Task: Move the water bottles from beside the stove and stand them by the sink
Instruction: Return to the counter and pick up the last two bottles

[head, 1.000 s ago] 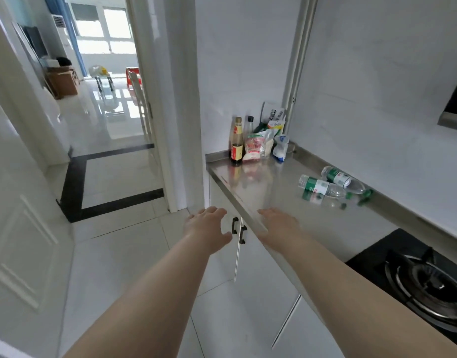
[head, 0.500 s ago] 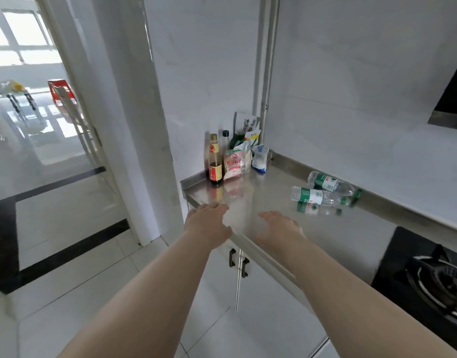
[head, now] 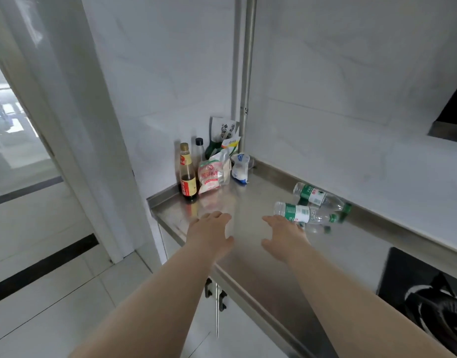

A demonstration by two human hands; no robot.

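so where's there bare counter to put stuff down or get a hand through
Bare counter runs between the corner's sauce bottle and bags and the two lying water bottles; the left hand and right hand are over it. Another bare stretch lies between the water bottles and the stove. Crowded: the back corner, and the wall edge where the bottles lie.

Two water bottles [head: 297,212] [head: 312,195], two sauce bottles [head: 188,174] [head: 199,150]
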